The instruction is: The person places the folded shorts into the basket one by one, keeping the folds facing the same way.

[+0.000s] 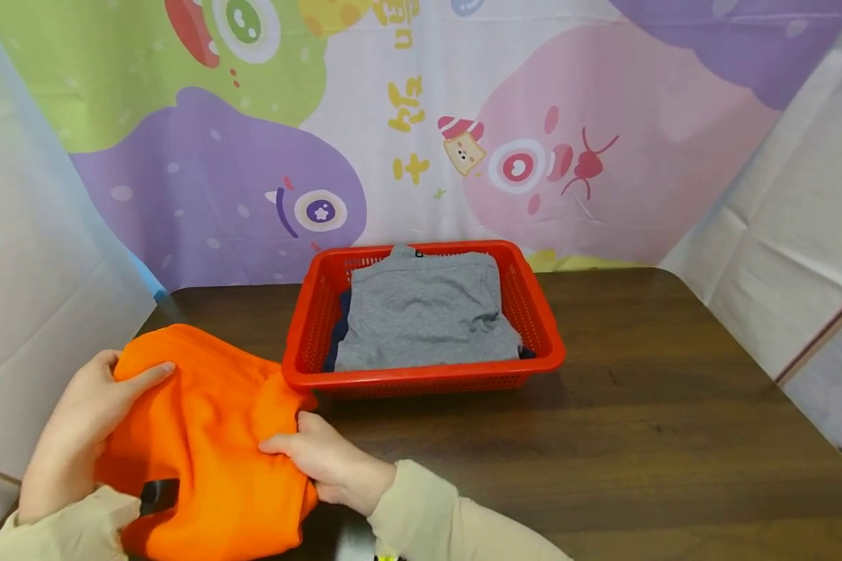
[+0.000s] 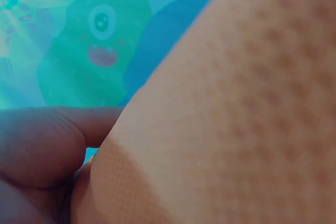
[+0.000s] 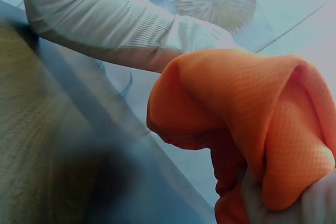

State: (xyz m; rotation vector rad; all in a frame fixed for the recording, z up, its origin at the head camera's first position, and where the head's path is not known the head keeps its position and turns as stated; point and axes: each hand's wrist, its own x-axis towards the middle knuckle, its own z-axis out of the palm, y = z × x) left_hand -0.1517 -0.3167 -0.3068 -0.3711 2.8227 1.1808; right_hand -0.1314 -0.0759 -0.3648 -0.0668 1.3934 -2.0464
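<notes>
A bright orange cloth garment [image 1: 214, 436] hangs bunched between both hands, left of the basket. My left hand [image 1: 101, 397] grips its upper left side, the thumb lying over the front. With my right hand [image 1: 330, 460] I pinch its right edge, thumb in front, just below the basket's near left corner. In the right wrist view the orange garment [image 3: 226, 98] droops in folds over the hand. Close orange fabric [image 2: 226, 129] fills much of the left wrist view, with fingers [image 2: 42, 145] beside it. The fingers behind the cloth are hidden.
On the dark wooden table [image 1: 638, 405] stands a red plastic basket [image 1: 421, 379]. A folded grey garment [image 1: 428, 312] lies in it over dark blue cloth [image 1: 338, 331]. A cartoon-printed curtain [image 1: 407, 132] hangs behind the table, with white sheeting [image 1: 765, 195] at the sides.
</notes>
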